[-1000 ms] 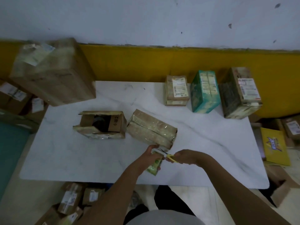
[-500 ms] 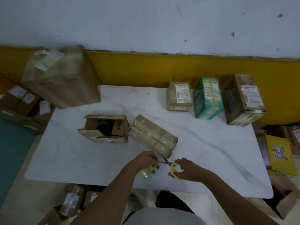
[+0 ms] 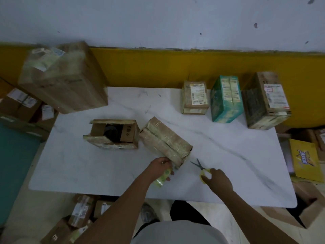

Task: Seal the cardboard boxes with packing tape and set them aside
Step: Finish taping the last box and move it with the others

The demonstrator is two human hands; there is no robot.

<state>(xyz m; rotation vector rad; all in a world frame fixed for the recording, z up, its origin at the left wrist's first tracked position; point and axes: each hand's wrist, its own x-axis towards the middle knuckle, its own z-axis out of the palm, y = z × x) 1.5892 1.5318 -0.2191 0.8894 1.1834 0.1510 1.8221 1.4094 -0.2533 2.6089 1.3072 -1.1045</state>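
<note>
At the far left a large cardboard box [image 3: 63, 78] wrapped in clear film overhangs the back left corner of the white marble-patterned table [image 3: 88, 173]. Further in, near the table's middle, lies an open box [image 3: 112, 134] on its side, its flaps apart and a dark round object visible inside. Just beside it on the right, touching or nearly touching at one corner, sits the taped box [image 3: 163, 145], set at an angle with glossy tape running along its top seam and over its near end.

At that near end is the left hand [image 3: 161, 167], its grip closed around a roll of packing tape [image 3: 162, 178] that looks yellowish-green; the roll sits just below the box's end, and whether a strip still joins them is too blurred to tell.

To the right, apart from the box, the right hand [image 3: 217, 179] holds the yellow handles of a pair of scissors [image 3: 199, 165], fingers through or around the loops; the blades are spread slightly and point back toward the taped box, low over the table.

Along the table's back right edge stand three sealed parcels in a row: a small brown box [image 3: 195, 97] with a shipping label, a teal box [image 3: 226, 99], and a taller brown box [image 3: 265, 101] with a label at the corner. On the floor past the right edge lies a yellow carton [image 3: 306, 161].
</note>
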